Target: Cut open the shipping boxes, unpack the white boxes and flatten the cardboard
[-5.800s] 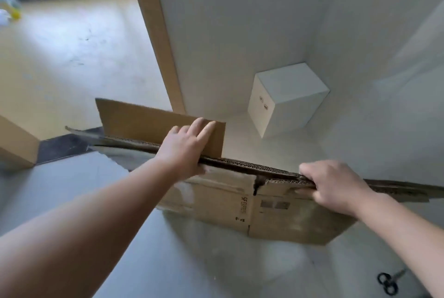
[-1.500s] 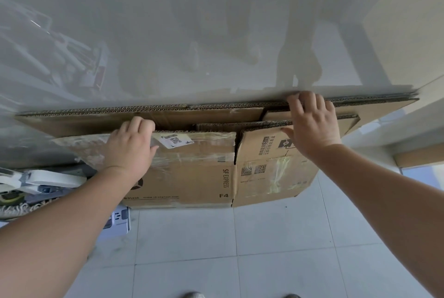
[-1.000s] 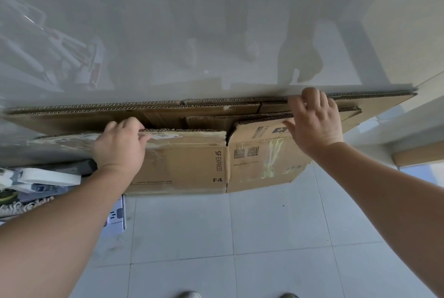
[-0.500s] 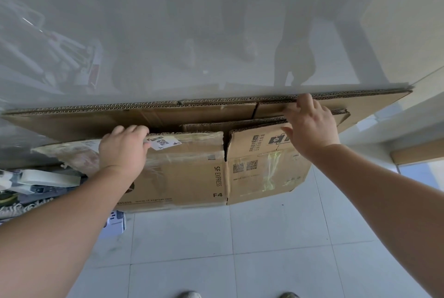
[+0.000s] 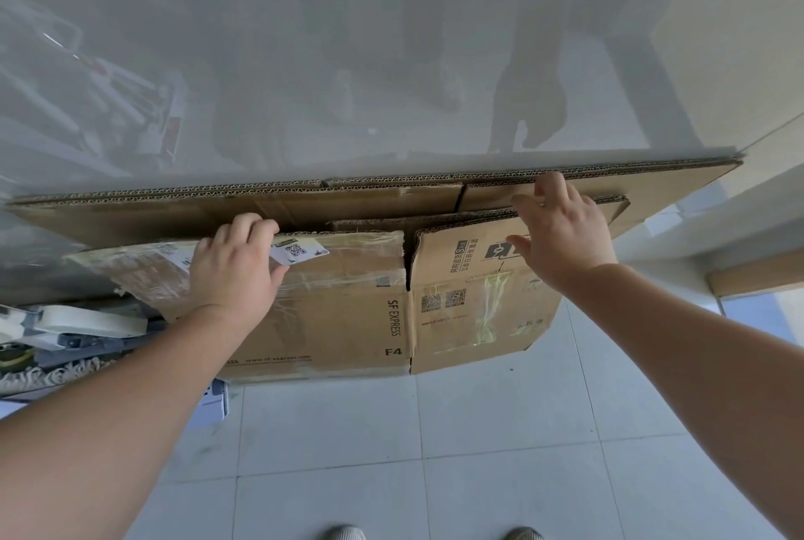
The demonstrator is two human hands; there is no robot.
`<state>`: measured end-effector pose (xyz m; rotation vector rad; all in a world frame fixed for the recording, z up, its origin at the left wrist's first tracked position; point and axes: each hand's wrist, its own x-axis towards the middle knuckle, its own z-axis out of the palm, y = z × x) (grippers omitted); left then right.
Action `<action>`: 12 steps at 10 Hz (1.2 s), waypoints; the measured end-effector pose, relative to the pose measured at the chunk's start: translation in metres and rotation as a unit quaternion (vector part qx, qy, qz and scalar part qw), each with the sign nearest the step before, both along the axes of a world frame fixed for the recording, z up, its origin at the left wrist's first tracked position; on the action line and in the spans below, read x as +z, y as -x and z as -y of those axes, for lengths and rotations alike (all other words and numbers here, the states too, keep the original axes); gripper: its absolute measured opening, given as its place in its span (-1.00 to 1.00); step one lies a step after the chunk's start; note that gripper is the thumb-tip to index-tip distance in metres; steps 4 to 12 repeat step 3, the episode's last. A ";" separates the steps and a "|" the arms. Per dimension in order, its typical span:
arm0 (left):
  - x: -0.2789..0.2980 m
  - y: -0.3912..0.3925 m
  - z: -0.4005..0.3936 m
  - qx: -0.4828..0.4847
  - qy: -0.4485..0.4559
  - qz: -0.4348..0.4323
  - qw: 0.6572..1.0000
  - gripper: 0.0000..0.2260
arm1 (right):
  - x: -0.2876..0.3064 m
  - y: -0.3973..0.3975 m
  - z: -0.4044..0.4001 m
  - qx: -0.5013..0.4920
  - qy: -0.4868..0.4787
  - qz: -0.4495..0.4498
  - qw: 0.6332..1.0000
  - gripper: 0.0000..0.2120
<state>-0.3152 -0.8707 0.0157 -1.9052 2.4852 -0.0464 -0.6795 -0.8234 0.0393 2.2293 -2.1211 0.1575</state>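
Flattened brown corrugated cardboard box with SF EXPRESS print and clear tape (image 5: 348, 304) stands on the tiled floor (image 5: 500, 430), leaning on more flat cardboard sheets (image 5: 370, 202). Left hand (image 5: 237, 267) grip curls over its top edge; right hand (image 5: 561, 235) presses flat, fingers apart.

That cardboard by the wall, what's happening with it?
A person is stacking flattened shipping boxes upright against a glossy wall. The left hand holds the top edge of the front flattened box, printed SF EXPRESS. The right hand rests with spread fingers on the sheets, fingertips reaching the larger flattened cardboard behind. The stack stands on a tiled floor.
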 end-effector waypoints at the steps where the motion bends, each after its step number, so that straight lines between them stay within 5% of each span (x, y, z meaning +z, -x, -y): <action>1: 0.005 0.006 0.000 -0.005 -0.011 -0.007 1.000 -0.60 | 0.004 -0.001 0.000 0.003 -0.014 0.001 1.000 -0.64; 3: 0.040 0.041 0.009 -0.065 0.022 -0.106 0.992 -0.78 | 0.028 -0.002 0.004 0.031 0.026 0.013 0.999 -0.72; 12: 0.040 0.041 0.009 -0.065 0.022 -0.106 0.992 -0.78 | 0.028 -0.002 0.004 0.031 0.026 0.013 0.999 -0.72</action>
